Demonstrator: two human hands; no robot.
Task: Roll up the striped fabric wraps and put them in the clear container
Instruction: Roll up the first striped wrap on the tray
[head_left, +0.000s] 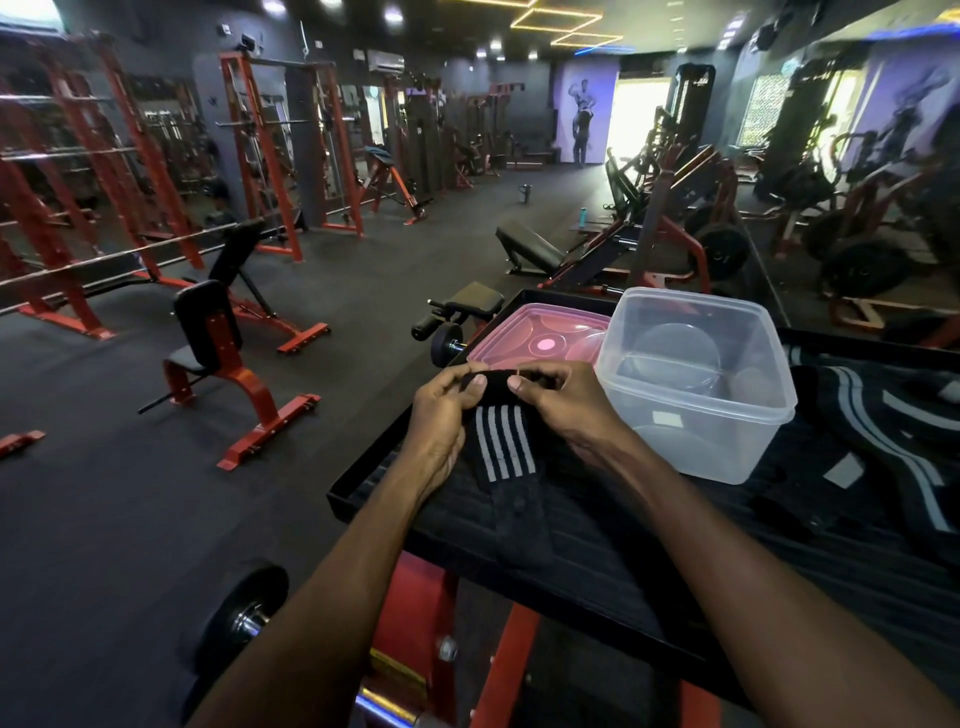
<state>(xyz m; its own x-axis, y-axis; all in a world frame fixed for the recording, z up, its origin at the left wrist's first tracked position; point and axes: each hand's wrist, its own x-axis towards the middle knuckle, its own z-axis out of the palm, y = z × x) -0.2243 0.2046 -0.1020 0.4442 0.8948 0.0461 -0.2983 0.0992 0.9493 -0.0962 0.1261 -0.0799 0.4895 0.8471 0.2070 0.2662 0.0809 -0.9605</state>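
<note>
A black fabric wrap with white stripes (503, 447) hangs flat over the black tray, its lower end trailing toward me. My left hand (441, 421) pinches its top left corner and my right hand (563, 402) pinches its top right, both at the far end of the wrap. The clear container (696, 384) stands open and upright just right of my right hand, with nothing in it. More striped wraps (883, 436) lie in a loose heap on the tray to the right of the container.
A pink lid (540, 338) lies flat behind my hands, touching the container. The black tray (363, 499) rests on a red machine frame. Benches, racks and weight plates fill the gym floor to the left and beyond.
</note>
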